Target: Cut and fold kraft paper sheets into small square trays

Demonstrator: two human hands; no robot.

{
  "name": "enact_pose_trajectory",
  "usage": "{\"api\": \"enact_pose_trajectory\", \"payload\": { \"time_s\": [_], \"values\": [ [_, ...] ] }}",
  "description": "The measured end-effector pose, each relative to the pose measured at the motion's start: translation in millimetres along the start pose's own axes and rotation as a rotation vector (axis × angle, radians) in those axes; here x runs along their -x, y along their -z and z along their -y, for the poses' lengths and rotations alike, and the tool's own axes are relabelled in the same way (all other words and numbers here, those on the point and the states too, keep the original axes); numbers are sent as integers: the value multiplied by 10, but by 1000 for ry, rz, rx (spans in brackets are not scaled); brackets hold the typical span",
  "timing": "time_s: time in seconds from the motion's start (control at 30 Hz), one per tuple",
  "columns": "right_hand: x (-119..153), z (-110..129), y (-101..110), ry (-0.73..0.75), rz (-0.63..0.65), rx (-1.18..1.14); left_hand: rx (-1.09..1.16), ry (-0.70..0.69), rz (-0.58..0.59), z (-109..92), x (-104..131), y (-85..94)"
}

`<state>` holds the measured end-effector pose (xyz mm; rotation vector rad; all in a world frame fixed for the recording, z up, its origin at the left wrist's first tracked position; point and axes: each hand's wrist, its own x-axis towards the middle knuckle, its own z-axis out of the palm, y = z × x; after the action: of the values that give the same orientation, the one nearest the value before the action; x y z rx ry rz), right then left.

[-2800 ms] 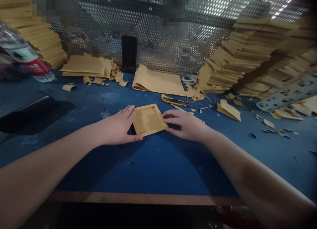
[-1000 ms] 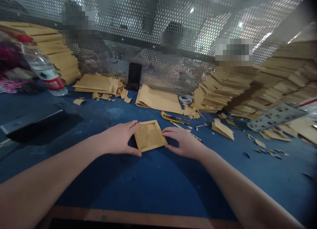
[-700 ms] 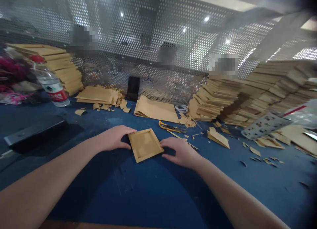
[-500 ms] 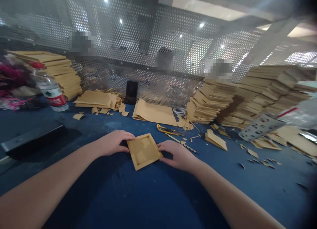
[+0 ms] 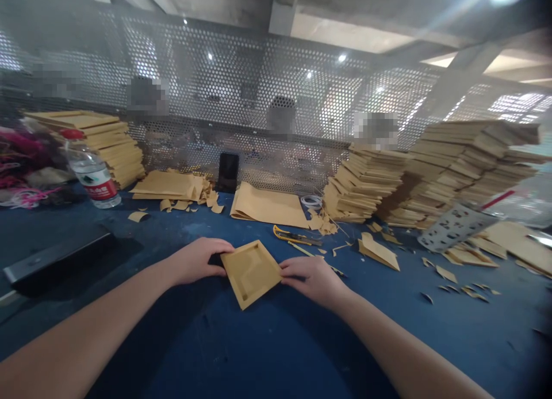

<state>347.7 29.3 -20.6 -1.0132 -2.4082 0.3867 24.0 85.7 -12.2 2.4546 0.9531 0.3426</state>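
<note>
A shallow square cardboard tray [image 5: 254, 272] with low raised edges is held between my two hands, just above or on the blue tabletop [image 5: 259, 359]; I cannot tell which. My left hand [image 5: 200, 260] pinches its upper left edge, fingers over the rim and thumb below. At the opposite corner, my right hand [image 5: 313, 277] grips the tray between thumb and fingertips. Beyond the right hand lie a yellow utility knife [image 5: 295, 236] and a thin pale stick with dark marks [image 5: 302, 249], partly hidden by that hand.
Folded brown cardboard [image 5: 269, 206] and a dark phone [image 5: 228, 172] stand at the back. Tall cardboard stacks rise on the left [image 5: 116, 152] and right [image 5: 366, 180]. A water bottle [image 5: 97, 183], a black box-like object [image 5: 60, 258], a patterned cup [image 5: 457, 226] and scraps [image 5: 470, 291] surround the work area. People sit behind a perforated screen [image 5: 259, 71].
The camera has tilted up a little, so the scene sits lower. The tray has turned slightly, and my right hand's fingers have drawn to its right corner.
</note>
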Motion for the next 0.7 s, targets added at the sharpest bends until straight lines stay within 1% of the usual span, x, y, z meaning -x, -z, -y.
{"api": "enact_pose_trajectory", "payload": {
  "time_s": [0.13, 0.33, 0.43, 0.5, 0.57, 0.6, 0.63, 0.7],
  "values": [
    [3, -10, 15, -53, -110, -54, 17, 20, -27, -44, 4, 32],
    [-9, -62, 6, -137, -275, -119, 45, 91, -126, -32, 27, 21],
    [-17, -104, 14, -177, -384, -126, 91, 116, -202, 12, 30, -12],
    [-31, -149, 96, -214, -479, -113, 111, 135, -264, 41, 29, -28],
    [-60, -211, 303, -263, -594, -83, 110, 144, -302, 57, 29, -33],
    [-82, -246, 465, -290, -658, -63, 108, 144, -310, 59, 30, -32],
    [-108, -283, 665, -323, -720, -38, 106, 142, -317, 58, 32, -32],
    [-172, -362, 1161, -396, -839, 22, 101, 135, -313, 53, 36, -40]
  ]
}}
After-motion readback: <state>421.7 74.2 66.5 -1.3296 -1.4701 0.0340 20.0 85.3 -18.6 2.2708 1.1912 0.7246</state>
